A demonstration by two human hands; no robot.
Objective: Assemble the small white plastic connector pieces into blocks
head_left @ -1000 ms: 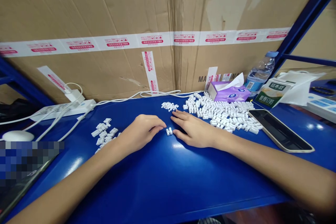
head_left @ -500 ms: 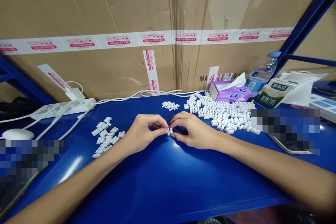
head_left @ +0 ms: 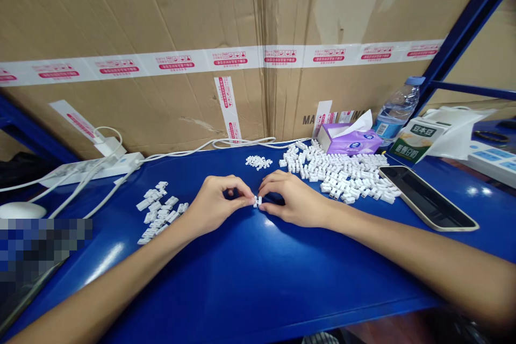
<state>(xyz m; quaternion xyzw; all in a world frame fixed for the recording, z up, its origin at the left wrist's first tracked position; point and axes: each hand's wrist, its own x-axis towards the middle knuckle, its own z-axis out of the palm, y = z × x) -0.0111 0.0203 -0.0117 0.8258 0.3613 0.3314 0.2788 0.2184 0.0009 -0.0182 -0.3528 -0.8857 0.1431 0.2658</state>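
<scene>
My left hand (head_left: pixel 215 201) pinches a small white plastic piece (head_left: pixel 255 202) between thumb and forefinger, low above the blue table. Facing it, my right hand (head_left: pixel 291 199) pinches a second small white piece (head_left: pixel 260 201). The two pieces sit side by side; whether they are joined is too small to tell. Beyond the fingertips lies a little heap of tiny white parts (head_left: pixel 258 162). A loose group of white plastic blocks (head_left: pixel 155 215) is left of my left wrist, and a bigger pile of similar white blocks (head_left: pixel 342 174) spreads behind my right forearm.
Behind the pile stand a purple tissue pack (head_left: pixel 350 142), a water bottle (head_left: pixel 399 110) and a green-and-white carton (head_left: pixel 419 140). A phone (head_left: pixel 429 199) lies at right. On the left are a power strip (head_left: pixel 92 169) with cables and a white mouse-like object (head_left: pixel 22 210). Cardboard (head_left: pixel 181 11) walls the back.
The whole view has shifted slightly, putting the scene a little further left. Both hands keep their pinch, and the two small pieces look slightly closer together.
</scene>
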